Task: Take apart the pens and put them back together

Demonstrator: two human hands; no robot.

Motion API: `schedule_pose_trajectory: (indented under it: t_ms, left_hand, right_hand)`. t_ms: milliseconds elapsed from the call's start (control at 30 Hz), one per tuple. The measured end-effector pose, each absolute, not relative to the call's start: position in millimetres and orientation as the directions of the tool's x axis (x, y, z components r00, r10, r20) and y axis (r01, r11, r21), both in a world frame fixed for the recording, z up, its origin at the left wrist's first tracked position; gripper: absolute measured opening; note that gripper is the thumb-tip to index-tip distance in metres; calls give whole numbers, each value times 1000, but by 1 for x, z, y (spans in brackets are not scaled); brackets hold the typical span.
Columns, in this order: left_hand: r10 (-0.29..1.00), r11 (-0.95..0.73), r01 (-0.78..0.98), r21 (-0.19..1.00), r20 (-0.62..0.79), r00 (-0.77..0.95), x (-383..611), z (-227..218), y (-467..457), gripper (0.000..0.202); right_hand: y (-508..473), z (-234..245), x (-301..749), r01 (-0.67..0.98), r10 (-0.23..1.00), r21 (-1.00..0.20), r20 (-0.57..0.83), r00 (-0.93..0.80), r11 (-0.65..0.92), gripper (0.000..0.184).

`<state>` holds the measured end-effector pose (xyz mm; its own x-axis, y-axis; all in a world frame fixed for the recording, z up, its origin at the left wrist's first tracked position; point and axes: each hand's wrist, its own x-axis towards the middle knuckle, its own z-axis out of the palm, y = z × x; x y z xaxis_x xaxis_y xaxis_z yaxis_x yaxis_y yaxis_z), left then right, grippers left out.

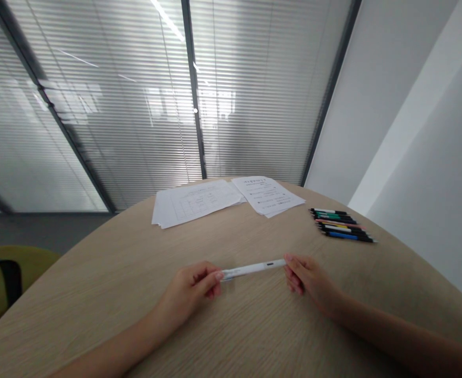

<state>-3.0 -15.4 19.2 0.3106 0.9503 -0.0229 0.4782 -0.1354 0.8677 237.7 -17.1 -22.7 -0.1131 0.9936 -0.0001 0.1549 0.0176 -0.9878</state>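
Observation:
I hold a white pen (252, 269) level just above the round wooden table (97, 294), one end in each hand. My left hand (193, 291) pinches the pen's left end between thumb and fingers. My right hand (307, 278) grips the right end, near a dark mark on the barrel, with its fingers curled.
Two stacks of printed paper (195, 202) (268, 195) lie at the table's far side. A row of several coloured pens (341, 224) lies to the right. A yellow-green chair (2, 278) with a black armrest stands at the left. Glass walls with blinds rise behind the table.

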Motion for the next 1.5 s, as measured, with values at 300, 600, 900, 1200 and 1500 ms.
schedule_pose_trajectory:
  t_ms: [300, 600, 900, 1200, 1500]
  left_hand:
    - [957, 125, 327, 937, -202, 210, -4, 20, -13, 45]
    - [951, -48, 260, 965, -35, 306, -6, 13, -8, 38]
    - [937, -80, 517, 852, -112, 330, -9, 14, -5, 38]
    - [932, -66, 545, 836, -144, 334, -8, 13, -8, 45]
    - [938, -112, 353, 929, -19, 347, -7, 6, -3, 44]
  right_hand:
    - [-22, -15, 235, 284, 988, -958, 0, -156, 45, 32]
    - [-18, -20, 236, 258, 995, -966, -12, -95, 13, 25]
    - [-17, -18, 234, 245, 994, -970, -22, -104, 4, 17]
    - [-15, -25, 236, 191, 980, -981, 6, -198, 44, 25]
    - [-13, -23, 234, 145, 991, -989, 1, -136, 21, 26]
